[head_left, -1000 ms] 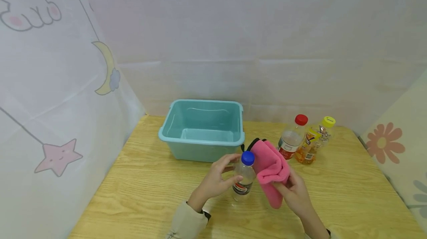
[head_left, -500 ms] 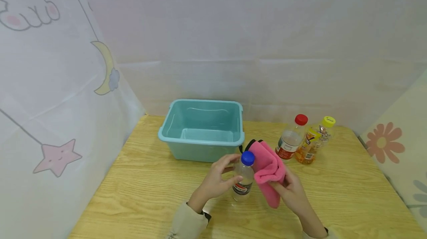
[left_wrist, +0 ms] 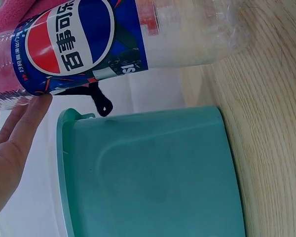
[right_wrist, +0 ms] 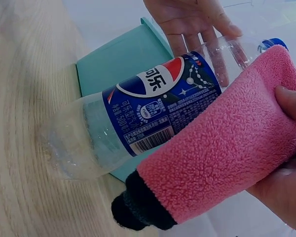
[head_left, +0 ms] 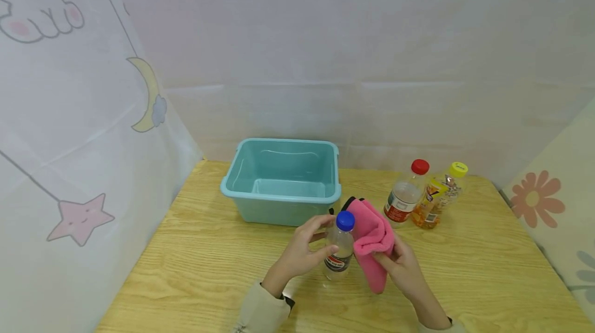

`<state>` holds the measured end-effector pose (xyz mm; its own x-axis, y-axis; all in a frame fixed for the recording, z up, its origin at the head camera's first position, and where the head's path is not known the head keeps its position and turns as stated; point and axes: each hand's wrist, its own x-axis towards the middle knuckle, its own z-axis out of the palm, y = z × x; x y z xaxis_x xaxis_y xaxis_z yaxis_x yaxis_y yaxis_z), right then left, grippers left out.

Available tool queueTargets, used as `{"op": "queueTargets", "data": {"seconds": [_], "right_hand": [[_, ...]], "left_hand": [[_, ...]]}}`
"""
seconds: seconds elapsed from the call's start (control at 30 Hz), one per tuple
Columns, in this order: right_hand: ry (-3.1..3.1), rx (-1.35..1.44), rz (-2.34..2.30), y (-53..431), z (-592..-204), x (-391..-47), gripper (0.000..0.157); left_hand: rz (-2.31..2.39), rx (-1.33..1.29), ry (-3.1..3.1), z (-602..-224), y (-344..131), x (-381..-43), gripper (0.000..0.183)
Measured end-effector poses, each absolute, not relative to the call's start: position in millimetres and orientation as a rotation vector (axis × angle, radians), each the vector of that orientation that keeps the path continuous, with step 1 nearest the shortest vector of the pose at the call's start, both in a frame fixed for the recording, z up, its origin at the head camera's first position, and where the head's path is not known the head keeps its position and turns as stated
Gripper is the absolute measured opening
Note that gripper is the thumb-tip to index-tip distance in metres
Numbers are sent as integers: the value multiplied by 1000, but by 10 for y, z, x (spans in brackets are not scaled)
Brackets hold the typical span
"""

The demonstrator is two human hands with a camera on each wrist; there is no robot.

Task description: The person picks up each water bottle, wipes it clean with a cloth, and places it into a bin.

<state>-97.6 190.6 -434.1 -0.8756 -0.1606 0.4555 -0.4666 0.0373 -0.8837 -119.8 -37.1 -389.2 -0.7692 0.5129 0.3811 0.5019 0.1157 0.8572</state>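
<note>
A clear plastic cola bottle [head_left: 338, 262] with a blue cap stands upright on the table, its blue, red and white label facing the right wrist view. My left hand [head_left: 303, 250] holds it near the shoulder, thumb on the near side and fingers behind. In the left wrist view, fingertips [left_wrist: 38, 106] meet the label's upper edge. My right hand [head_left: 405, 270] grips a folded pink towel [head_left: 372, 230] with black trim, thumb on top. This towel [right_wrist: 227, 143] lies close against the bottle's right side and overlaps part of its neck in the right wrist view.
A teal plastic basin [head_left: 281, 211] sits behind the bottle, toward the back of the wooden table [head_left: 195, 255]. At the back right stand a red-capped bottle [head_left: 403, 201] and a yellow-capped bottle [head_left: 432, 201] with orange on its lower part. A printed white curtain [head_left: 297, 64] hangs behind.
My right hand has shifted slightly left with the pink towel, bringing it nearer the bottle. The left hand and the bottle have stayed in place.
</note>
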Motion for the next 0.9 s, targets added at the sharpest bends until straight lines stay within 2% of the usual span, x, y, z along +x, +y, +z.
{"op": "queueTargets", "data": {"seconds": [0.5,0.9], "right_hand": [[-2150,622,1921,1918,-4456,-981,42],[-2050,600,2113,1893,-4622,-977,49]], "left_hand": [[1798,1107,2344,-3907,-373,-1207,45],[1804,1077,2342,-3902,-363,-1191,44]]}}
